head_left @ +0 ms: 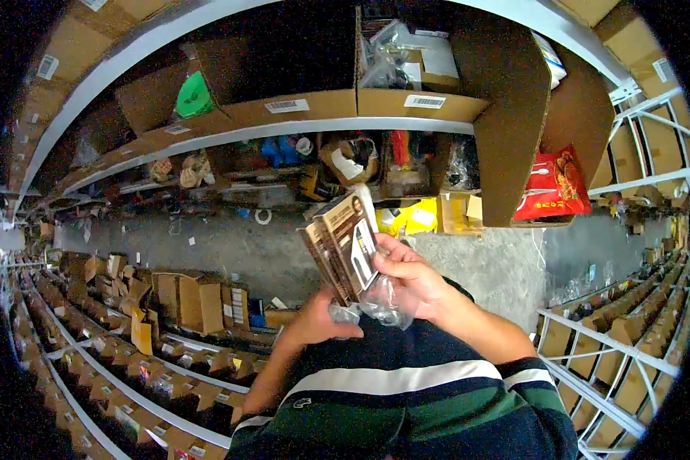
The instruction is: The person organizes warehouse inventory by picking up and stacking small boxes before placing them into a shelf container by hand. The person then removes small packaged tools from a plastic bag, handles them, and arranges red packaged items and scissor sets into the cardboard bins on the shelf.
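Several slim brown printed boxes (343, 244), stacked together in clear plastic wrap (387, 303), are held up in front of the body. My right hand (410, 276) grips their right side, thumb on the front face. At the lower left, my left hand (323, 318) is closed round the bottom of the stack and the crumpled plastic. The stack leans a little to the left, and its top end points at the shelf. Parts of the fingers are hidden behind the boxes.
Ahead is a shelf with a metal rail (284, 132) and cardboard bins. A red packet (556, 184) sits in the right bin, a green item (194, 96) in a left one. Yellow packages (410, 218) lie below. More racks stand left and right; an open carton (199, 300) is lower left.
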`<state>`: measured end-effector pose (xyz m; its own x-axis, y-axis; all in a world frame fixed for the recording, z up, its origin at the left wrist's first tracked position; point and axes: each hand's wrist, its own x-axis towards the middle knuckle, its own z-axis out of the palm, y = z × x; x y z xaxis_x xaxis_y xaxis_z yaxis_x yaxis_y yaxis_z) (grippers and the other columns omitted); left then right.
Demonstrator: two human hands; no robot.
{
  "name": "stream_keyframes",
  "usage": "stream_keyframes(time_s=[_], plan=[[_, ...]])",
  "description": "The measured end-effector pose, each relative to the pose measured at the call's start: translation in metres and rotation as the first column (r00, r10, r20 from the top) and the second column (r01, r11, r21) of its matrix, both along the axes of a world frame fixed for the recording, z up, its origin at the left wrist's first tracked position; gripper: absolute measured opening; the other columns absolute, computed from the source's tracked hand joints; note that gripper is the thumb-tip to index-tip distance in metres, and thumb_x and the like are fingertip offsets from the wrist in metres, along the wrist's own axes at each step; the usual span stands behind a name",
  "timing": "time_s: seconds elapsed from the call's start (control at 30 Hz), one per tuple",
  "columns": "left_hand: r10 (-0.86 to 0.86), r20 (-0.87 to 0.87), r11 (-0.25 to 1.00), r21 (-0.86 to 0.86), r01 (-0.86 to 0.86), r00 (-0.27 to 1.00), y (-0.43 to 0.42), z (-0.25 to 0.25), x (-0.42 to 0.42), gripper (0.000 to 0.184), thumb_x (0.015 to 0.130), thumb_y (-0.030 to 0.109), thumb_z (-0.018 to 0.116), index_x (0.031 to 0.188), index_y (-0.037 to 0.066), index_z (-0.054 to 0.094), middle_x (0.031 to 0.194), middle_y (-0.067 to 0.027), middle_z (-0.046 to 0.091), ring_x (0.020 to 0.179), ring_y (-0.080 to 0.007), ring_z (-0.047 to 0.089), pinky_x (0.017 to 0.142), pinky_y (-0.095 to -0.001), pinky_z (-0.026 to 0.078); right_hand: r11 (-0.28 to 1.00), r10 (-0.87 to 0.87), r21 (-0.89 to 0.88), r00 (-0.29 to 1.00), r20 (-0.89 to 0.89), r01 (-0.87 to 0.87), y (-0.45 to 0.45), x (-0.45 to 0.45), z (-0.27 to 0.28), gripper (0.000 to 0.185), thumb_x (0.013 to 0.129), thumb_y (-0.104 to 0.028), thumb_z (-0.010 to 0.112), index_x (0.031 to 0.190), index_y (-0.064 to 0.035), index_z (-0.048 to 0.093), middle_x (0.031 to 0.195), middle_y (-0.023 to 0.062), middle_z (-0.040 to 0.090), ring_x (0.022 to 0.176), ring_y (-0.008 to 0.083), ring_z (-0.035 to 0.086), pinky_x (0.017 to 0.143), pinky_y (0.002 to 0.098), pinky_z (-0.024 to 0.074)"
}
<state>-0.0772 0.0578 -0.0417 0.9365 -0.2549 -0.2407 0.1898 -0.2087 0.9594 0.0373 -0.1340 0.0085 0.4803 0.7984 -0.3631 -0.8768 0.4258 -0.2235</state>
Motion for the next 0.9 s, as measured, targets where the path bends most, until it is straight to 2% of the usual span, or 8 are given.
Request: stream_keyframes(time_s=[0.1,0.2,0.23,0.3,0.5,0.6,0.77,0.9], plan=[[0.241,-0.205,0.965,-0.05,-0.256,0.949,-0.002,-0.005,0.006,0.072,0.059,0.028,0.09,0.116,-0.002,0.058,0.111,-0.0133,0.064,0.107,-0.0254,0.057,0.097,-0.0403,0.043,0.998,-0.058,-0.008,0.998,0.038,0.059,0.002,0.004,0.0,0.037,0.089,-0.007,0.063,0.124,-0.0114,0.052,0.113,0.0068,0.063,0.104,0.0209,0.061,0.09,0.0411,0.0507],[0.824,-0.156,0.567,0.233,-0.79,0.545,0.029,-0.01,0.012,0.033,0.074,0.015,0.078,0.099,0.004,0.06,0.094,-0.0078,0.064,0.085,-0.0163,0.059,0.076,-0.0321,0.049,0.973,-0.231,0.05,0.953,0.195,0.225,-0.008,0.019,0.006,0.038,0.088,-0.008,0.065,0.124,-0.011,0.053,0.119,0.0061,0.061,0.109,0.0223,0.059,0.095,0.0398,0.0475],[0.878,-0.08,0.474,0.017,-0.88,0.471,0.06,-0.033,0.001,0.034,0.075,0.007,0.073,0.105,0.003,0.057,0.097,-0.0081,0.063,0.085,-0.0173,0.06,0.077,-0.032,0.05,0.963,-0.266,0.018,0.938,0.221,0.269,-0.013,0.022,0.013,0.04,0.087,-0.009,0.065,0.125,-0.0103,0.052,0.12,0.0062,0.061,0.111,0.0228,0.058,0.096,0.0409,0.0466],[0.937,-0.207,0.218,-0.284,-0.934,0.282,0.098,-0.017,-0.005,0.038,0.075,-0.006,0.06,0.11,0.004,0.053,0.102,-0.0104,0.062,0.081,-0.0221,0.063,0.07,-0.0349,0.055,0.938,-0.323,-0.044,0.913,0.249,0.344,-0.025,0.025,0.012,0.043,0.087,-0.012,0.066,0.127,-0.0088,0.051,0.123,0.0068,0.06,0.114,0.0239,0.056,0.099,0.043,0.0448],[0.967,-0.089,0.206,-0.277,-0.938,0.239,0.131,-0.014,-0.007,0.025,0.08,-0.001,0.057,0.104,0.004,0.051,0.102,-0.0083,0.057,0.082,-0.0212,0.06,0.063,-0.0339,0.054,0.903,-0.349,-0.164,0.901,0.258,0.396,-0.042,0.028,-0.007,0.043,0.088,-0.013,0.065,0.128,-0.0074,0.049,0.126,0.0091,0.057,0.115,0.0255,0.055,0.099,0.0456,0.0438],[0.894,-0.277,0.205,-0.443,-0.873,0.351,0.111,-0.02,-0.005,0.01,0.086,0.011,0.059,0.093,0.006,0.054,0.09,-0.0051,0.056,0.077,-0.0184,0.057,0.061,-0.0297,0.048,0.902,-0.349,-0.162,0.896,0.276,0.401,-0.043,0.03,-0.003,0.042,0.088,-0.013,0.065,0.127,-0.0077,0.05,0.124,0.0086,0.058,0.112,0.0248,0.056,0.098,0.045,0.0439],[0.754,0.014,0.538,0.561,-0.63,0.656,0.114,-0.085,-0.013,0.032,0.091,0.038,0.058,0.086,0.007,0.063,0.074,-0.004,0.059,0.076,-0.0212,0.059,0.071,-0.0321,0.044,0.887,-0.35,-0.184,0.876,0.333,0.424,-0.037,0.048,0.012,0.039,0.088,-0.01,0.064,0.125,-0.0117,0.051,0.116,0.0066,0.061,0.109,0.0201,0.056,0.093,0.0396,0.0455],[0.537,0.207,0.55,0.649,-0.525,0.818,0.106,-0.113,-0.015,0.048,0.085,0.048,0.064,0.113,0.01,0.059,0.115,-0.0167,0.056,0.106,-0.0343,0.053,0.09,-0.0447,0.042,0.749,-0.423,-0.188,0.677,0.602,0.635,-0.013,0.077,0.047,0.046,0.087,-0.008,0.065,0.129,-0.0102,0.046,0.109,0.0068,0.062,0.098,0.0142,0.057,0.084,0.0274,0.0453]])
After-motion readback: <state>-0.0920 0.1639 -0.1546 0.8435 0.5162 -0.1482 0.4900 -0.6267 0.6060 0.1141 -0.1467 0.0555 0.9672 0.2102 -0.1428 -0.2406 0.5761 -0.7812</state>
